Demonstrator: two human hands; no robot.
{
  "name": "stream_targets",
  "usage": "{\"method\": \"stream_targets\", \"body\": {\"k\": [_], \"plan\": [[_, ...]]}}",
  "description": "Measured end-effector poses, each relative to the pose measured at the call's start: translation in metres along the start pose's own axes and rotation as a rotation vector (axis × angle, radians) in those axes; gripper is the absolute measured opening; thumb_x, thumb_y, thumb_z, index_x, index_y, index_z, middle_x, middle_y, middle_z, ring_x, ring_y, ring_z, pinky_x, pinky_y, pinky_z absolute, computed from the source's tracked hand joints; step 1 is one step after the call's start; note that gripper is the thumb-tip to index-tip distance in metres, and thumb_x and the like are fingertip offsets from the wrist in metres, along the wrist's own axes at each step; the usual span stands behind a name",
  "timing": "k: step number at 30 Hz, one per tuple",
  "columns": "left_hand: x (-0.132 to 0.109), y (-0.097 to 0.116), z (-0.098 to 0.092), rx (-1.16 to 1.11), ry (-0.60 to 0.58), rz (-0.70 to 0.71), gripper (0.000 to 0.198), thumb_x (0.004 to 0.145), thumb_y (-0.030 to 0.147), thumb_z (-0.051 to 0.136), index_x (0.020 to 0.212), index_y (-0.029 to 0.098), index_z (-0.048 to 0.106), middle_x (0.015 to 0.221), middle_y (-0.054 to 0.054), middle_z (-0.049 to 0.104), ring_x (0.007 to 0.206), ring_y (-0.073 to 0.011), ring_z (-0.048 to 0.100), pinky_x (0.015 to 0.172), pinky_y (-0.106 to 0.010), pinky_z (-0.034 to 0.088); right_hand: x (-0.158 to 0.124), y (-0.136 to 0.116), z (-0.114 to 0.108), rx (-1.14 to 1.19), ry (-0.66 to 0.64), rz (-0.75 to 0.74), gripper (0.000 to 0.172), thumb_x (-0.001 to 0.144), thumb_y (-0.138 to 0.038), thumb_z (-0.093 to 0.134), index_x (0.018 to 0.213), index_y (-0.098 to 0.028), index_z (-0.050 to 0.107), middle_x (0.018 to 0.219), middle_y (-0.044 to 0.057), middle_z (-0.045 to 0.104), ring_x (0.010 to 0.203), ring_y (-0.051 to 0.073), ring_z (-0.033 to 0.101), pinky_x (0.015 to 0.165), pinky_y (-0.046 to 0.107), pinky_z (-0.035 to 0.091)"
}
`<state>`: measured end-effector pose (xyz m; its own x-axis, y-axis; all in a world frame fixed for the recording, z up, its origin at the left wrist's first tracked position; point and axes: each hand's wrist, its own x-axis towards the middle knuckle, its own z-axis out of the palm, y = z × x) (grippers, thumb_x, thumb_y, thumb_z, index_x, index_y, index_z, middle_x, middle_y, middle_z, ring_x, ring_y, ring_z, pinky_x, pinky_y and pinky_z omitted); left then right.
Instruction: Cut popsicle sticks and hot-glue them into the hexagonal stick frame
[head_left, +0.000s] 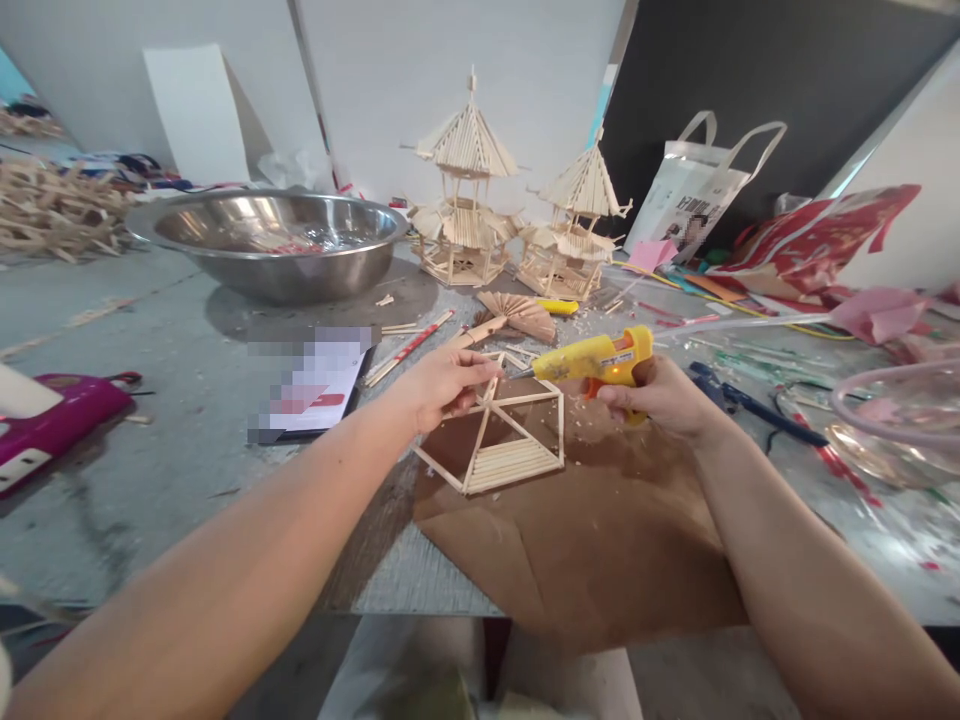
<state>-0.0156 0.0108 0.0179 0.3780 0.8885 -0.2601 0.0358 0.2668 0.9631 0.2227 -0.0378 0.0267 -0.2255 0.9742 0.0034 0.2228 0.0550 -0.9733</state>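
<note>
A brown sheet [615, 540] is overhanging the near edge of the grey table [187, 455], with a stick frame [516, 465] lying on it. The right hand [667, 398] is gripping a glue gun [589, 357]; the left hand [442, 385] is reaching over the frame, its grip unclear. Beyond, a steel basin [300, 268] and two stick pagodas [471, 150] are standing before a pale wall [390, 90].

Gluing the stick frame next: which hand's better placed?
Right, most likely. The right hand grips the yellow glue gun, its nozzle pointing toward the far part of the stick frame. The left hand has no gun and sits at the frame, fingertips near the nozzle, so it suits steadying.
</note>
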Motion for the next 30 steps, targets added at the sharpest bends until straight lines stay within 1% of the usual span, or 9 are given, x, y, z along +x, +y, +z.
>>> {"method": "stream_targets", "body": {"k": [5,9,12,16,19,21,23,25,30], "plan": [[-0.001,0.003,0.0,-0.198,0.025,0.05,0.005,0.069,0.016,0.056,0.066,0.012,0.055,0.046,0.005,0.046,0.031,-0.0009,0.03,0.029,-0.014,0.017,0.003,0.004,0.017,0.013,0.14,-0.132,0.034,0.055,-0.044,0.067,0.073,-0.016,0.057,0.062,0.001,0.059,0.042,0.007,0.042,0.039,0.022,0.035],[0.001,0.002,-0.002,-0.277,0.042,0.078,0.005,0.069,0.017,0.056,0.067,0.011,0.056,0.05,0.004,0.047,0.031,-0.0006,0.029,0.029,-0.013,0.018,0.003,0.008,0.027,-0.083,0.302,-0.273,0.028,0.055,-0.04,0.066,0.071,-0.019,0.058,0.061,-0.001,0.058,0.048,0.01,0.047,0.045,0.024,0.04],[0.002,0.002,-0.002,-0.32,0.027,0.092,0.005,0.07,0.016,0.055,0.067,0.011,0.054,0.053,0.003,0.05,0.031,0.0002,0.029,0.03,-0.012,0.019,0.003,0.01,0.03,-0.155,0.355,-0.352,0.025,0.057,-0.04,0.065,0.071,-0.02,0.059,0.062,0.0,0.059,0.056,0.014,0.051,0.051,0.027,0.042],[0.001,0.002,-0.001,-0.329,0.031,0.1,0.006,0.071,0.015,0.053,0.067,0.011,0.054,0.053,0.003,0.051,0.031,-0.0003,0.031,0.03,-0.012,0.02,0.004,0.009,0.031,-0.176,0.38,-0.386,0.023,0.057,-0.04,0.064,0.067,-0.02,0.059,0.063,0.001,0.059,0.058,0.015,0.053,0.056,0.03,0.044],[0.0,0.002,-0.001,-0.323,0.037,0.13,0.007,0.071,0.016,0.054,0.066,0.012,0.055,0.055,0.002,0.054,0.032,-0.0007,0.033,0.03,-0.012,0.021,0.004,0.007,0.029,-0.124,0.388,-0.343,0.021,0.059,-0.04,0.063,0.064,-0.02,0.058,0.056,0.0,0.055,0.05,0.012,0.049,0.048,0.027,0.041],[-0.001,0.002,-0.001,-0.324,0.02,0.161,0.007,0.07,0.018,0.056,0.067,0.012,0.056,0.063,0.0,0.059,0.034,-0.0008,0.037,0.03,-0.013,0.024,0.004,0.006,0.027,-0.065,0.347,-0.29,0.023,0.058,-0.041,0.064,0.063,-0.019,0.058,0.05,-0.002,0.051,0.043,0.01,0.043,0.043,0.025,0.038],[-0.002,0.003,0.0,-0.329,-0.022,0.182,0.008,0.071,0.02,0.057,0.069,0.012,0.058,0.073,-0.002,0.062,0.038,-0.0008,0.04,0.032,-0.013,0.029,0.004,0.007,0.025,-0.007,0.298,-0.234,0.027,0.056,-0.043,0.065,0.063,-0.018,0.057,0.046,-0.003,0.047,0.039,0.008,0.038,0.039,0.024,0.034],[-0.004,0.003,0.0,-0.329,-0.085,0.182,0.009,0.071,0.022,0.057,0.071,0.013,0.059,0.076,-0.002,0.063,0.039,-0.0015,0.042,0.034,-0.014,0.032,0.005,0.007,0.024,0.027,0.265,-0.191,0.031,0.055,-0.046,0.065,0.063,-0.017,0.056,0.046,-0.002,0.048,0.038,0.007,0.037,0.037,0.023,0.03],[-0.005,0.001,0.001,-0.349,-0.215,0.152,0.009,0.073,0.02,0.054,0.077,0.013,0.059,0.061,-0.001,0.059,0.046,-0.0084,0.054,0.037,-0.017,0.041,0.004,0.007,0.023,0.074,0.213,-0.171,0.032,0.058,-0.049,0.062,0.062,-0.018,0.055,0.047,-0.002,0.05,0.037,0.007,0.037,0.037,0.022,0.029]]}}
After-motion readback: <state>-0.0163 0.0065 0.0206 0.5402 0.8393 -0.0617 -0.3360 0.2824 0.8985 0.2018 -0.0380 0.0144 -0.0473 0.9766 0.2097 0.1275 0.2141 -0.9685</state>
